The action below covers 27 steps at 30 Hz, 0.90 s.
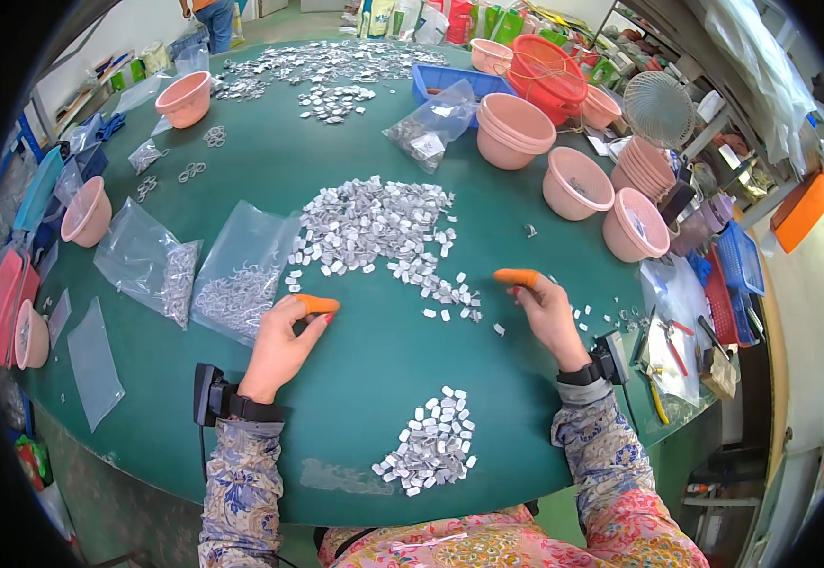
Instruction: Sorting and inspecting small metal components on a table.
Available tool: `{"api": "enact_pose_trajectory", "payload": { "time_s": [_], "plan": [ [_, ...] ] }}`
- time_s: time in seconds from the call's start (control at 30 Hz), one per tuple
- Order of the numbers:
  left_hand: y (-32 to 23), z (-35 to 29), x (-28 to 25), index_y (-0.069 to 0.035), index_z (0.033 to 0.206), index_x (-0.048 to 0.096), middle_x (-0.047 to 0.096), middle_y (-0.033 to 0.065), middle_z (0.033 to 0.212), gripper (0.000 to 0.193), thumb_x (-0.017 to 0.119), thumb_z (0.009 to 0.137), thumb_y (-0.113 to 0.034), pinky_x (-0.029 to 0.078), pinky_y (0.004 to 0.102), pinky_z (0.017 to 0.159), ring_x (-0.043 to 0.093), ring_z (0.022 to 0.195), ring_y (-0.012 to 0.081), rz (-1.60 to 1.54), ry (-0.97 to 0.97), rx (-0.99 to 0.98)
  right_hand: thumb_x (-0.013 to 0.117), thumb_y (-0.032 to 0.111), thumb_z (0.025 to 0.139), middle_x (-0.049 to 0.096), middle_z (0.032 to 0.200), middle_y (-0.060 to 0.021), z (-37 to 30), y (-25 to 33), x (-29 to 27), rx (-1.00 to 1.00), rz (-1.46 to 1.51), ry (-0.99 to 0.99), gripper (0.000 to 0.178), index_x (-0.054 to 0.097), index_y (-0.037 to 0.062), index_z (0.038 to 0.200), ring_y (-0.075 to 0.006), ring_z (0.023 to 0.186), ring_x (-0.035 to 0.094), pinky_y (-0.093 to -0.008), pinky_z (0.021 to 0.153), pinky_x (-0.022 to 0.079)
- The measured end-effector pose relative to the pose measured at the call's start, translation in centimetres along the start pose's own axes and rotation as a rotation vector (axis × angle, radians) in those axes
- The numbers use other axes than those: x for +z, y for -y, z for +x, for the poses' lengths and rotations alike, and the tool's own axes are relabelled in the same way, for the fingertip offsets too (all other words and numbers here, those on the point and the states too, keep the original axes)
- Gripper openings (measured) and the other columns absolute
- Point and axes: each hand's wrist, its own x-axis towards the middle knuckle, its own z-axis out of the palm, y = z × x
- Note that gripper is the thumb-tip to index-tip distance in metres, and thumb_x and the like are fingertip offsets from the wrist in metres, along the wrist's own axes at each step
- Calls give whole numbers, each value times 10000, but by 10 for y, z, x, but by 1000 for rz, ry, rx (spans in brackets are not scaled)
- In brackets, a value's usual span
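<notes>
Pieces (369,227) heaped mid-tabletop (336,398), probably for easy reach | your left hand (279,346): narrow grip, looks empty tbh | your right hand (552,320): same, just beside the pieces | smaller pile (431,440) closer to you, guessing apart to avoid mixing

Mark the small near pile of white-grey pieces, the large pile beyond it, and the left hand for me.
Small near pile (429,445): head view, on pieces at its middle.
Large pile (374,225): head view, on pieces near its centre.
Left hand (281,345): head view, on its back.
</notes>
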Motion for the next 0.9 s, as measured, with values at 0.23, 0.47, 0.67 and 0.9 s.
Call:
{"api": "enact_pose_trajectory", "payload": {
  "time_s": [0.23, 0.47, 0.67, 0.9],
  "plan": [
    [9, 0, 2, -31, 1061, 752, 600, 59, 819, 198, 695, 871, -40, 444, 289, 685, 555, 743, 159, 22, -27, 6, 676, 42, 906, 657, 911, -28, -48, -6, -10, 82, -99, -39, 250, 744, 86, 1142, -110, 756, 562, -257, 694, 478],
    [8, 1, 3, -26, 1062, 751, 607, 56, 834, 201, 690, 871, -38, 447, 286, 691, 552, 743, 152, 16, -36, 14, 785, 54, 803, 634, 962, -63, -71, 17, 13, -327, -284, 188, 283, 771, 147, 1070, -243, 929, 598, -349, 820, 501],
    [4, -1, 1, -27, 1063, 751, 625, 59, 842, 197, 685, 878, -39, 448, 282, 696, 556, 746, 150, 5, -28, 16, 787, 79, 812, 632, 957, -58, -43, 21, 28, -306, -228, 10, 260, 746, 117, 1066, -234, 894, 595, -330, 786, 502],
    [-2, 0, 0, -23, 1071, 747, 651, 61, 866, 201, 677, 884, -41, 451, 282, 722, 574, 772, 151, 11, -18, 0, 716, 92, 887, 632, 833, -61, -24, 13, 25, -94, -176, -25, 186, 769, 91, 1065, -185, 675, 548, -316, 627, 456]
  ]
}}
